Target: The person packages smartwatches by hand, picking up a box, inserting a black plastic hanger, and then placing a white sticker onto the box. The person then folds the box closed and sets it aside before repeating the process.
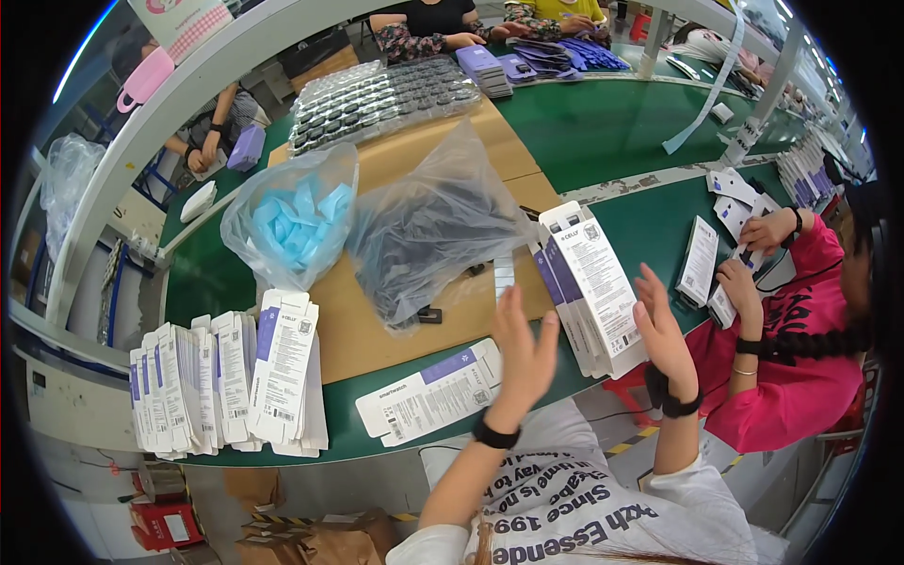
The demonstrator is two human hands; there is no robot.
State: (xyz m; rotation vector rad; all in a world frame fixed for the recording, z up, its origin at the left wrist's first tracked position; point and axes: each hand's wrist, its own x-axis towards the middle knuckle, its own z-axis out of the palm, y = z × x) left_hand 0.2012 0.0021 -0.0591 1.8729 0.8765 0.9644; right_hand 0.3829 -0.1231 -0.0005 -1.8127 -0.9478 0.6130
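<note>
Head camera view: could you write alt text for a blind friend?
A person's empty, open left hand and right hand flank white-and-purple boxes on a green bench. More boxes stand at left, a clear bag of blue pieces lies beyond, and a co-worker in pink is at right.

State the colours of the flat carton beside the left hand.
Head view: the flat carton is white with a purple patch and dark print.
</note>
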